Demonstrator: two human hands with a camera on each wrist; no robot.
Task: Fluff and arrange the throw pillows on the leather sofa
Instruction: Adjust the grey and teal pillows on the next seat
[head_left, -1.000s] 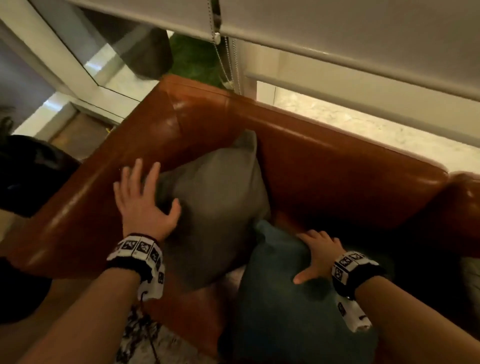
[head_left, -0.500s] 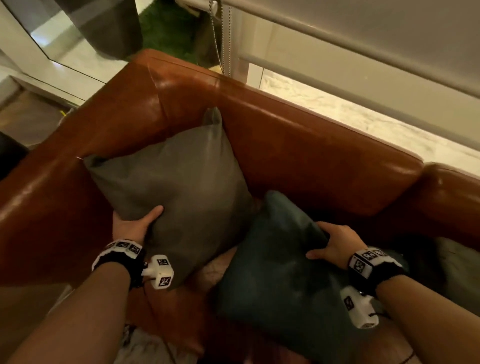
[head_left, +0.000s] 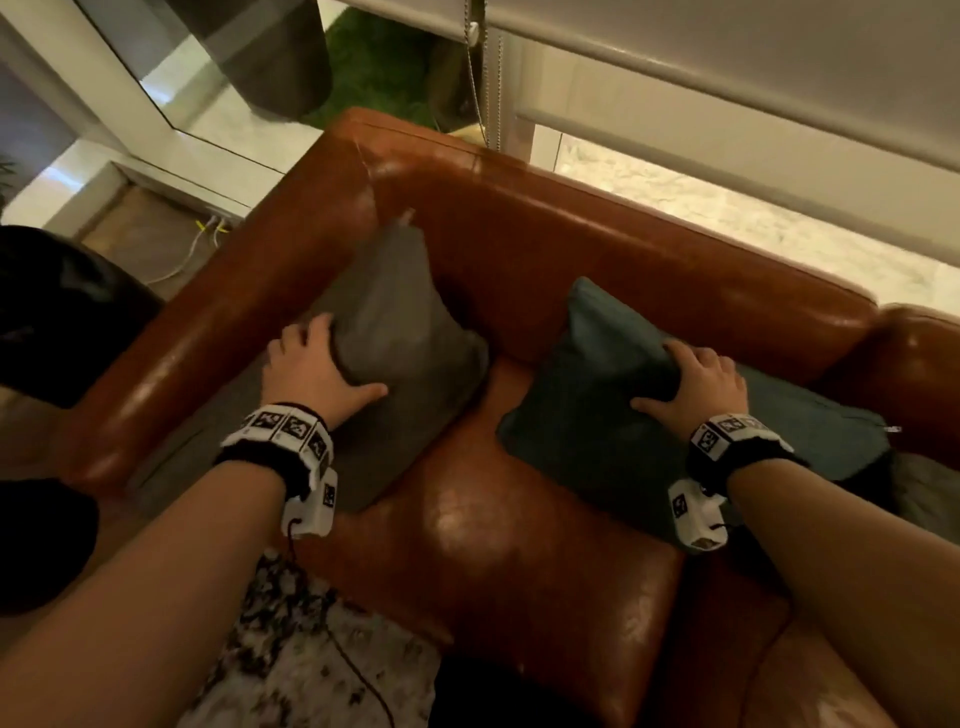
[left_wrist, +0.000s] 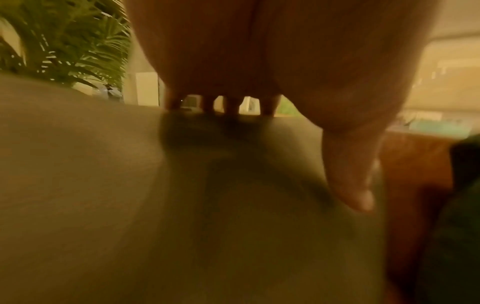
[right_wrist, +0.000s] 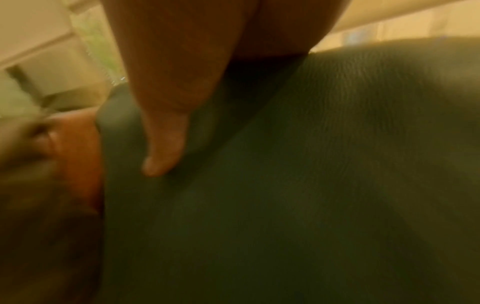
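Note:
A grey throw pillow (head_left: 410, 353) leans in the corner of the brown leather sofa (head_left: 623, 260), against the armrest. My left hand (head_left: 317, 369) grips its left edge, fingers tucked behind and thumb on the front. The left wrist view shows the same grey pillow (left_wrist: 130, 205) with the thumb pressed onto it. A teal pillow (head_left: 587, 405) leans on the backrest further right. My right hand (head_left: 696, 384) holds its upper edge, fingers curled over the top. In the right wrist view the teal pillow (right_wrist: 311, 185) fills the frame under my thumb.
Another grey cushion (head_left: 930, 493) shows at the far right, partly under the teal one. A speckled rug (head_left: 311, 660) lies in front of the sofa. A black rounded object (head_left: 57, 312) stands left of the armrest (head_left: 208, 322). A blind chain (head_left: 485, 78) hangs behind the backrest.
The two pillows have come apart: the teal one shifted right along the backrest, leaving bare seat between them. My left hand slid from the grey pillow's lower edge up its left side.

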